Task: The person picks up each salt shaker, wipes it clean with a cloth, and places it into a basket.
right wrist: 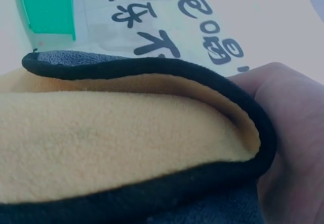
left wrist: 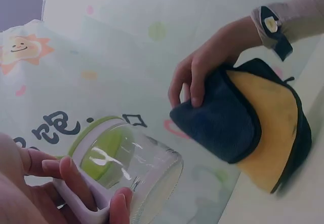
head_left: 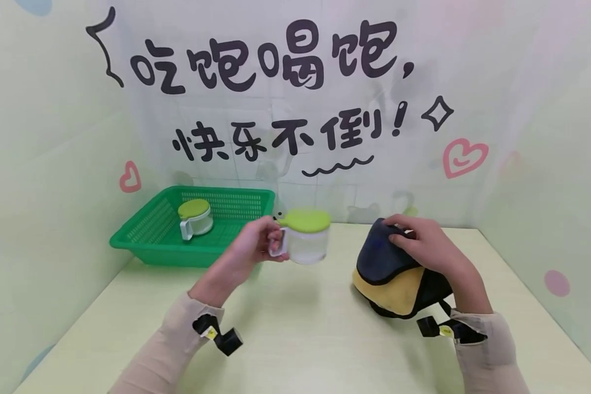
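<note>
Nearest to the person, the right hand (head_left: 426,244) lies on top of a folded cloth (head_left: 394,273) that rests on the pale table (head_left: 295,339), at the right side; the fingers curl over its upper edge and grasp it, and the thumb is under the fold in the right wrist view. The cloth is dark blue-grey outside and yellow inside, with a black sewn border, and it stands as a soft heap. A little further and to the left, the left hand (head_left: 256,241) holds a small clear jar (head_left: 305,241) by its white handle, fingers wrapped around the handle, above the table and just beside the cloth but apart from it. The jar stands upright, its long axis vertical, the light green lid on top and the handle pointing to the left toward the hand. I cannot tell if there is something inside it. Furthest, at the back left near the wall, a green basket (head_left: 143,238) with a mesh wall sits on the table, and inside it stands a second jar (head_left: 195,218) of the same kind, upright, with green lid and white handle
</note>
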Motion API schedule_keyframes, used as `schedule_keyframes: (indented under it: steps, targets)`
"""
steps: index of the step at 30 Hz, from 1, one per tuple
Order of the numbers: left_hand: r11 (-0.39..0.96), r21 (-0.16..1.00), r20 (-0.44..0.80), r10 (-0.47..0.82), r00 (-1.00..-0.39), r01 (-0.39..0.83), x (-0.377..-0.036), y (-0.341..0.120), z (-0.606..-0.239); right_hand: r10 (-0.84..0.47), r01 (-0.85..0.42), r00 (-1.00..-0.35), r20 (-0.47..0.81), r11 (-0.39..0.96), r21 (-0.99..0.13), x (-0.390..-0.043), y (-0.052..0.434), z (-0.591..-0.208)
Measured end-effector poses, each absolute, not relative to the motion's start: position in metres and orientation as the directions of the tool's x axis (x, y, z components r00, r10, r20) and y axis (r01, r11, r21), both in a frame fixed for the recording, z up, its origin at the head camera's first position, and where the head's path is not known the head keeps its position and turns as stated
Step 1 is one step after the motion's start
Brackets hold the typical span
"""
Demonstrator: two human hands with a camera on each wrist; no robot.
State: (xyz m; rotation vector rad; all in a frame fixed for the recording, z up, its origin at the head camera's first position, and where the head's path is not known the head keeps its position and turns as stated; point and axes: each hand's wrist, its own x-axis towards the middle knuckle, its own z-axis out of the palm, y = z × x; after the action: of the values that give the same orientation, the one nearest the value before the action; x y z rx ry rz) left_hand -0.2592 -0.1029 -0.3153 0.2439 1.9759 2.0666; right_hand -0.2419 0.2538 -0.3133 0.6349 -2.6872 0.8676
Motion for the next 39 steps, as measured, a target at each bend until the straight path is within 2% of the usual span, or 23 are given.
schedule_keyframes:
  steps: [7, 18, 22, 28, 31, 35, 39]
  targets:
    - [-0.033, 0.992, -0.117, 0.19, -0.975, -0.125, -0.276, -0.152, -0.302, -0.312, -0.465, -0.88, 0.358, 0.724, -0.51, -0.241, 0.264, -0.311]
    - [-0.021, 0.976, -0.216, 0.088, -0.972, -0.219, -0.301, -0.203, -0.293, -0.301, -0.46, -0.881, 0.365, 0.721, -0.518, -0.24, 0.27, -0.309]
    - [0.008, 0.968, -0.251, 0.06, -0.966, -0.251, -0.317, -0.213, -0.299, -0.294, -0.452, -0.886, 0.358, 0.72, -0.526, -0.239, 0.272, -0.308]
    - [-0.017, 0.95, -0.313, -0.011, -0.95, -0.313, -0.344, -0.222, -0.309, -0.295, -0.457, -0.883, 0.365, 0.713, -0.531, -0.239, 0.274, -0.309]
    - [0.025, 0.943, -0.33, -0.031, -0.943, -0.331, -0.359, -0.223, -0.314, -0.295, -0.46, -0.881, 0.369, 0.711, -0.532, -0.238, 0.275, -0.308]
    - [0.077, 0.934, -0.349, -0.014, -0.937, -0.349, -0.373, -0.22, -0.321, -0.293, -0.461, -0.881, 0.372, 0.709, -0.534, -0.236, 0.276, -0.307]
    - [0.06, 0.926, -0.373, 0.007, -0.928, -0.372, -0.383, -0.216, -0.328, -0.286, -0.457, -0.882, 0.374, 0.715, -0.529, -0.235, 0.276, -0.306]
